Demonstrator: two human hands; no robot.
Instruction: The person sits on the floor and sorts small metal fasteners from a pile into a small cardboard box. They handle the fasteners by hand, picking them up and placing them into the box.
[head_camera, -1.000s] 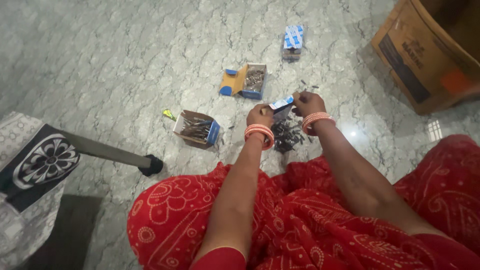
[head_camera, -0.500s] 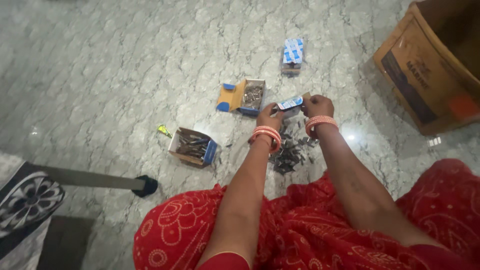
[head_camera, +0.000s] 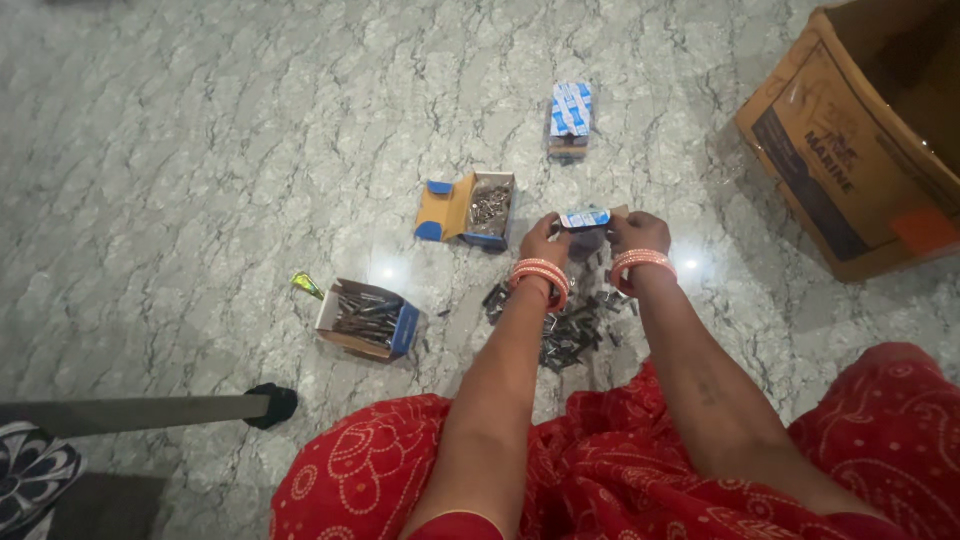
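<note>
Two hands hold one small blue-and-white box (head_camera: 586, 217) above the marble floor (head_camera: 200, 150): the left hand (head_camera: 545, 241) grips its left end with closed fingers, the right hand (head_camera: 637, 232) pinches its right end. Just below them lies a heap of dark metal pieces (head_camera: 570, 330). An open box of the same pieces (head_camera: 468, 207) sits just left of the hands, another open box (head_camera: 364, 319) lies nearer the red skirt (head_camera: 600, 470), and a closed packet (head_camera: 570, 118) lies farther off. A big cardboard carton (head_camera: 860, 130) stands at the right.

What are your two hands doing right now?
Left hand: closed on one end of the small blue box.
Right hand: closed on the other end of the same box.
</note>
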